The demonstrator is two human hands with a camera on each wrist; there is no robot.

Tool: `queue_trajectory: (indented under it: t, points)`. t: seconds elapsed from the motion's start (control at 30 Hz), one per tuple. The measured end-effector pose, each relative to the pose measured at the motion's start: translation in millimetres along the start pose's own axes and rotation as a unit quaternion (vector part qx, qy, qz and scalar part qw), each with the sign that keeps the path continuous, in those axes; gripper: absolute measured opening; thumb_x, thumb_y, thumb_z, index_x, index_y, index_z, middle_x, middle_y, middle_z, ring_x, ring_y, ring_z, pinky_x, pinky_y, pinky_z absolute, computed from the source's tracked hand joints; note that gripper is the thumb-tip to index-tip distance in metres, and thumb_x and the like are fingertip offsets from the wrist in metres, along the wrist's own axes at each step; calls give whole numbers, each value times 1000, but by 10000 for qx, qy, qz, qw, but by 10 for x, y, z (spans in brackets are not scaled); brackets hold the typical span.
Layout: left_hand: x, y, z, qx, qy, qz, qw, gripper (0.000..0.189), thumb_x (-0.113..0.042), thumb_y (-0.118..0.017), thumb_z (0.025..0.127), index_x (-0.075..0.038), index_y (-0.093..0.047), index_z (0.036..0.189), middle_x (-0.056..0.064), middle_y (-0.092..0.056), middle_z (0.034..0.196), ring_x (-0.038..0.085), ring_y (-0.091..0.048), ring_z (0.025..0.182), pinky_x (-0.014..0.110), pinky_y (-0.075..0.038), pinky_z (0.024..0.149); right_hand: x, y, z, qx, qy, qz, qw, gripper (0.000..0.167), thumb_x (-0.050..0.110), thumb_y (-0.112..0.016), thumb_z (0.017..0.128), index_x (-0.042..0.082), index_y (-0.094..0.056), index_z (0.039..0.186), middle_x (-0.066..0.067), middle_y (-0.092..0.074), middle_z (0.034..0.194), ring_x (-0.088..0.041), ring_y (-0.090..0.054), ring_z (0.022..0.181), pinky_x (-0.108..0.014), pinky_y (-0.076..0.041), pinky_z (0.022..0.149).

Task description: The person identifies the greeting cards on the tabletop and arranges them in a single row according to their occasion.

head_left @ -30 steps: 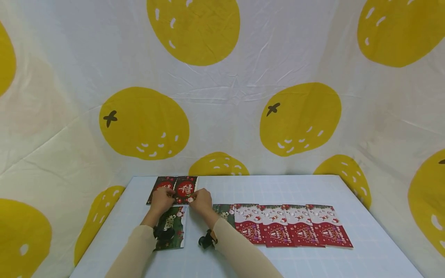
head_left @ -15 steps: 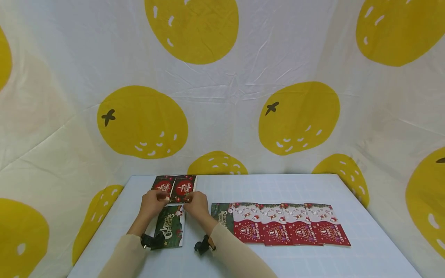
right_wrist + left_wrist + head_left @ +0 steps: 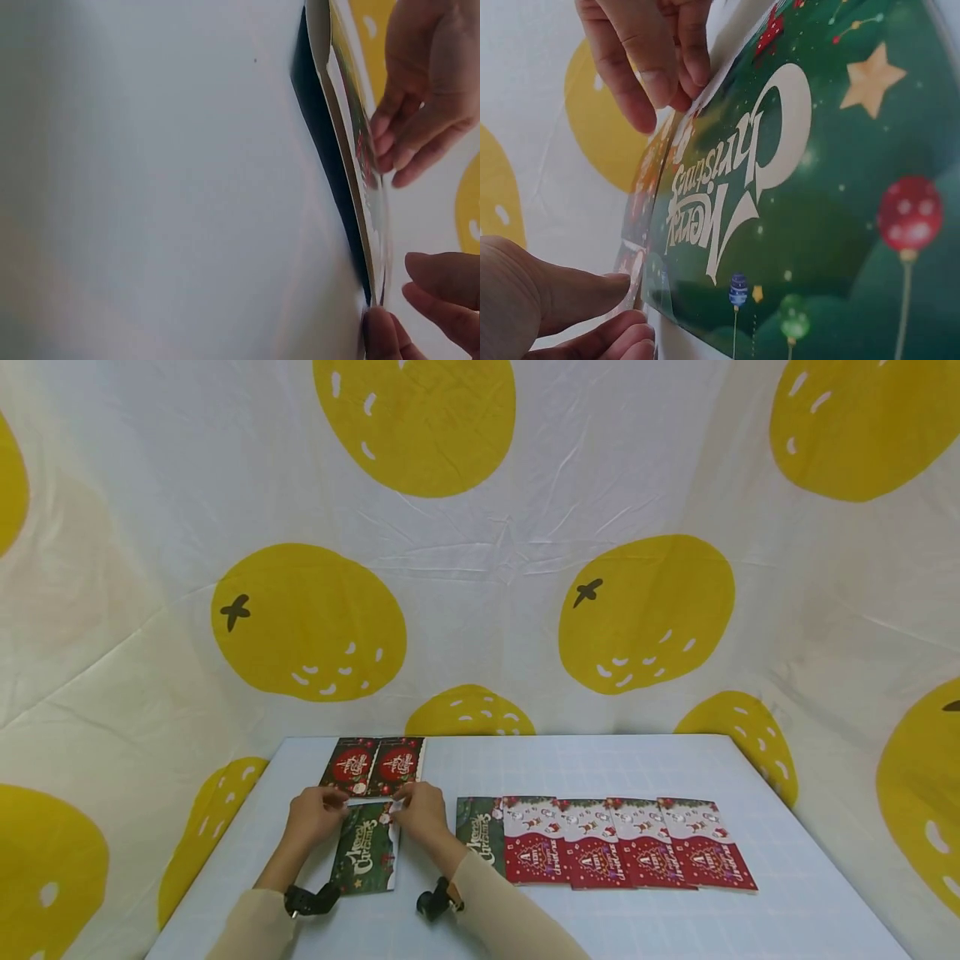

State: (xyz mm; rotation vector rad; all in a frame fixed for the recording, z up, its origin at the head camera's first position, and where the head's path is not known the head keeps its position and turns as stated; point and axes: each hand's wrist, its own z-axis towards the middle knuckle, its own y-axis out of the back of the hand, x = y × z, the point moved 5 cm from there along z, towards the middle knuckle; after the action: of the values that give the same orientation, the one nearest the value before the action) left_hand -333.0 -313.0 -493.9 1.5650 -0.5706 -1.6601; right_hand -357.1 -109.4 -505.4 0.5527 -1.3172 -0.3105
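Observation:
A green Merry Christmas card (image 3: 363,850), lying on the table's left part as the top of a thin stack, is between my hands. My left hand (image 3: 313,818) has its fingertips at the far left corner of this card; in the left wrist view its thumb (image 3: 592,289) and fingers stand slightly apart there. At the far right corner is my right hand (image 3: 422,814), fingertips right at the edge. The right wrist view shows the stack's edge (image 3: 349,161) side-on, with a clear film along it. Two side-by-side piles of dark red cards (image 3: 351,768) lie just beyond.
A row of overlapping cards lies at the right: a partly covered green card (image 3: 480,831), then several red-and-white cards (image 3: 592,852). Behind the pale table (image 3: 585,768) hangs a white cloth (image 3: 480,610) printed with yellow fruit. Each wrist wears a small black camera (image 3: 311,900).
Both hands have drawn back toward the person, from the near edge of the dark red cards to the far corners of the green card. The left hand has also shifted left.

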Motion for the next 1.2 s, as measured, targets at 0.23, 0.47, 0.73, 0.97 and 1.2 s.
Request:
queue_trajectory:
  t: [0.23, 0.47, 0.73, 0.97, 1.2]
  points:
    - [41, 6, -44, 23, 94, -5, 10000, 10, 2, -79, 84, 5, -76, 93, 12, -74, 84, 29, -69, 80, 49, -54, 76, 5, -19, -35, 102, -49, -71, 9999, 16, 5, -88, 80, 7, -84, 96, 2, -63, 74, -8, -50, 64, -25, -42, 53]
    - [88, -9, -56, 141, 207, -125, 9996, 8, 1, -79, 84, 4, -77, 91, 11, -75, 83, 30, -69, 82, 48, -54, 77, 17, -15, -53, 162, -201, -124, 9996, 17, 5, -89, 80, 8, -84, 96, 2, -66, 76, -9, -54, 66, -26, -45, 54]
    - [93, -29, -66, 236, 462, -353, 9980, 10, 1, -79, 85, 4, -78, 94, 12, -76, 85, 29, -68, 85, 43, -53, 75, -4, -48, -47, 159, -301, -62, 9994, 20, 5, -92, 78, 8, -84, 96, 1, -66, 78, -10, -55, 68, -26, -46, 54]
    - [89, -46, -72, 184, 524, -535, 9970, 10, 3, -79, 84, 5, -78, 94, 14, -76, 85, 31, -69, 86, 43, -54, 76, -2, -54, -46, 168, -407, -75, 9990, 20, 6, -92, 78, 9, -84, 95, 2, -64, 79, -10, -55, 71, -26, -48, 58]
    - [97, -63, -66, 140, 586, -533, 9968, 13, 7, -77, 81, 5, -78, 94, 18, -75, 92, 33, -66, 91, 45, -52, 78, 33, -39, -62, 227, -394, 32, 9990, 19, 4, -91, 78, 7, -83, 95, -2, -67, 82, -10, -55, 71, -26, -48, 56]
